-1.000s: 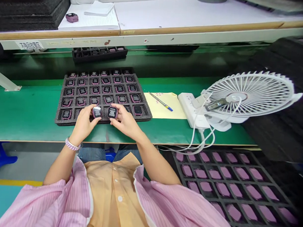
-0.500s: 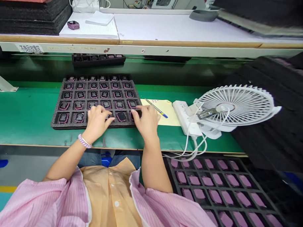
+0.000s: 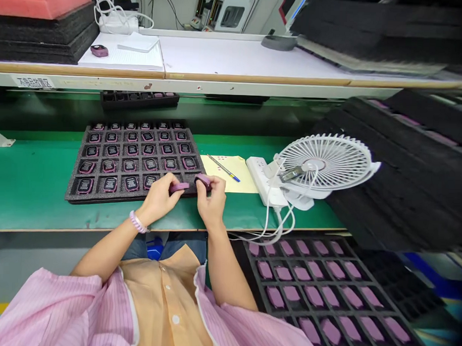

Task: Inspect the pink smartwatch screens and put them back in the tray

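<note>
We hold both bare forearms out ahead of us, converging toward the middle. Our left hand (image 3: 160, 197) is curled, thumb and fingertips pinched together, with a beaded band at the wrist. Our right hand (image 3: 212, 198) sits just beside it, back of the hand up, its fingers bent and likewise pinched. The fingertips of both hands nearly meet.

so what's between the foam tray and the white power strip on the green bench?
In the head view, a yellow paper sheet with a pen on it lies between the foam tray and the power strip.
</note>
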`<action>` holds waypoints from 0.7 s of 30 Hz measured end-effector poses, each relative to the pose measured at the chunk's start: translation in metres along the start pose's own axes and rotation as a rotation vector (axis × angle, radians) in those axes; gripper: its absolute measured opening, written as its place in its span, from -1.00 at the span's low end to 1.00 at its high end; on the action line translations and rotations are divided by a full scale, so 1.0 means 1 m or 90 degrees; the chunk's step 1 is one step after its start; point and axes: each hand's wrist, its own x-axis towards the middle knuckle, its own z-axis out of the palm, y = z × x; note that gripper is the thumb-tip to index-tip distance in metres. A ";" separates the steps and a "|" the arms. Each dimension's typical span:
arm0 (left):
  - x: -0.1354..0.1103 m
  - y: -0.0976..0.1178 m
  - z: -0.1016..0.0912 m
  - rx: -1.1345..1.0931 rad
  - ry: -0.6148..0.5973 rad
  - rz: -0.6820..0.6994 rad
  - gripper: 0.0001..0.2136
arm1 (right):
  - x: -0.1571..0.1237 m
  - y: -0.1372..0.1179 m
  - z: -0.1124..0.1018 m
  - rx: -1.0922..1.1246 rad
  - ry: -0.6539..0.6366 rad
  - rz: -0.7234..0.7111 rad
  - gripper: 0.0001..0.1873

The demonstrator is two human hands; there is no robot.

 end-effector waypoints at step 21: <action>-0.090 0.001 -0.032 -0.222 0.114 -0.166 -0.64 | -0.074 -0.063 -0.004 0.614 -0.321 0.467 -0.33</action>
